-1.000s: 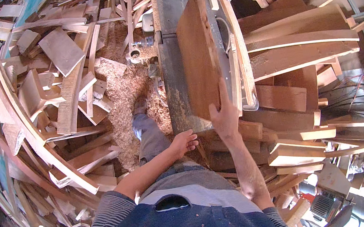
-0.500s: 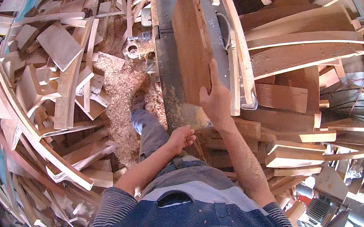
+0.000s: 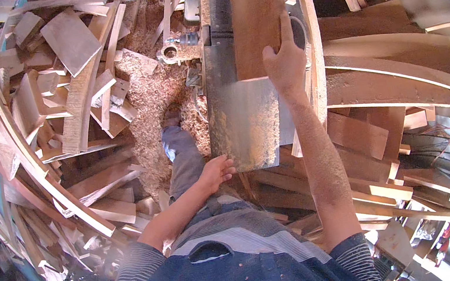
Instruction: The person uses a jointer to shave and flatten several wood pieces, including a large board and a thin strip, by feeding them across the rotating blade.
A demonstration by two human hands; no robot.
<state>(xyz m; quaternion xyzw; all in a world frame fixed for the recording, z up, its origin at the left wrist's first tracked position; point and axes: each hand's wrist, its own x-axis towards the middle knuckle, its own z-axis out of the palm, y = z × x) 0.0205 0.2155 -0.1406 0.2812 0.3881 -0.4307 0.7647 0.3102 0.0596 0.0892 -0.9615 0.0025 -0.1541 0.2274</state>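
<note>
A brown wooden board (image 3: 256, 22) lies along the metal bed (image 3: 245, 119) of what looks like a jointer. My right hand (image 3: 287, 64) grips the board at its near right corner, the thumb on top and the index finger stretched along the edge. The board's far end runs out of the top of the picture. Close to the bed's near left corner, my left hand (image 3: 218, 172) hangs with nothing in it, its fingers loosely bent and apart. Sawdust coats the bed's near part.
Offcuts (image 3: 71, 41) are heaped on the left. Wood shavings (image 3: 142, 107) cover the floor beside the bed. A round metal fitting (image 3: 170, 52) juts from the machine's left side. Long planks (image 3: 392, 74) are stacked on the right, with upright strips (image 3: 310, 37) against the bed's right side.
My right hand has pushed the board farther away along the bed, uncovering its near part. My left hand has stayed low near the bed's corner.
</note>
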